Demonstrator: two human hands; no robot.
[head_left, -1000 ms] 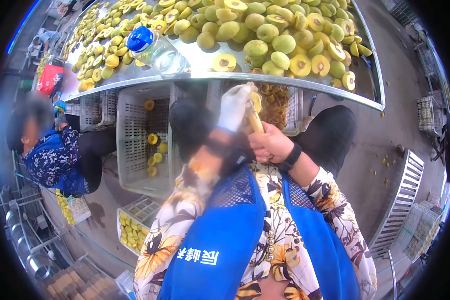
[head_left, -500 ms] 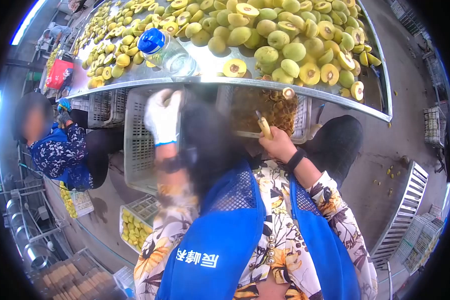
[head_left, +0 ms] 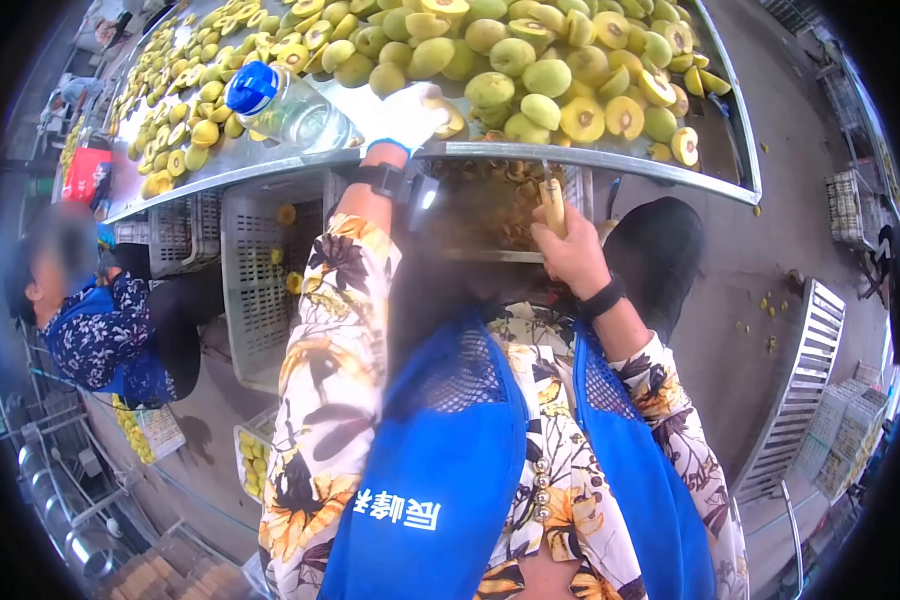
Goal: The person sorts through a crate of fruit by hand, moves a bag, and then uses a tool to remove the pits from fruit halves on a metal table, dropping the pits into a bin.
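My left hand (head_left: 410, 112), in a white glove, lies on the steel table (head_left: 270, 157) and covers a cut fruit half (head_left: 453, 122) at the table's front edge. My right hand (head_left: 568, 248) is bare and is shut on a knife with a yellow handle (head_left: 553, 203), its blade pointing up toward the table rim. A heap of green-yellow fruits (head_left: 530, 60), whole and halved, fills the tabletop beyond both hands.
A plastic bottle with a blue cap (head_left: 280, 105) lies on the table left of my left hand. Under the table stand white crates (head_left: 255, 270), one holding fruit stones (head_left: 490, 205). A seated person (head_left: 100, 310) works at left. Metal racks (head_left: 805, 390) stand at right.
My left hand rose from the crate under the table up onto the tabletop and landed on a cut fruit half. My right hand with the knife moved slightly up.
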